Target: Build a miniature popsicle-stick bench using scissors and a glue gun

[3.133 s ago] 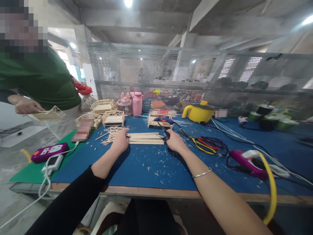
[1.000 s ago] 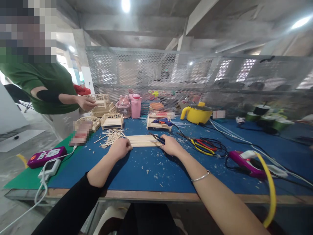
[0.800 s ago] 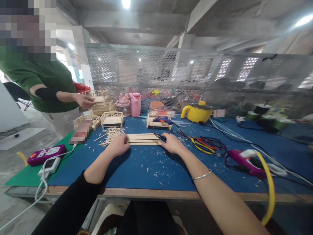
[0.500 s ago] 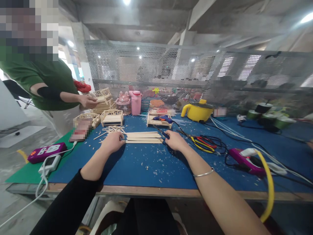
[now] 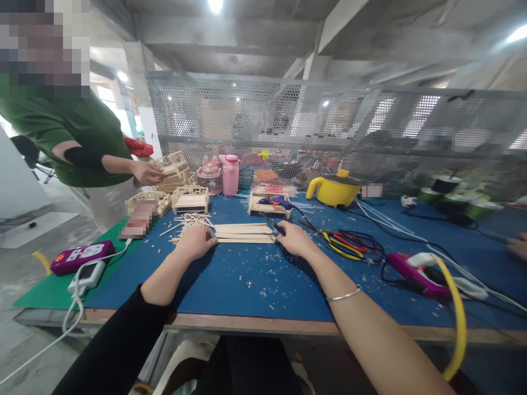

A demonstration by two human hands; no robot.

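A row of thin wooden sticks (image 5: 245,232) lies side by side on the blue table mat (image 5: 230,285). My left hand (image 5: 196,242) is curled at their left ends, with thumb and fingertips closed on the sticks. At the right ends, my right hand (image 5: 293,239) is closed around a slim dark tool (image 5: 280,230). The tool's thin tip points up and left, and its exact kind is unclear. Behind my left hand lies a pile of short sticks (image 5: 193,220). A blue glue gun (image 5: 280,201) rests on a small wooden frame (image 5: 263,209) beyond the sticks.
Small wooden frames (image 5: 190,199) and a pink bottle (image 5: 230,174) stand at the back. A yellow pot (image 5: 335,189), cables (image 5: 349,244) and a purple power strip (image 5: 418,277) are to the right. A co-worker in green (image 5: 88,140) touches stacked frames at left.
The view has shifted slightly. My left thumb and fingers have come closer to the stick ends; my right hand keeps its place and its hold on the dark tool.
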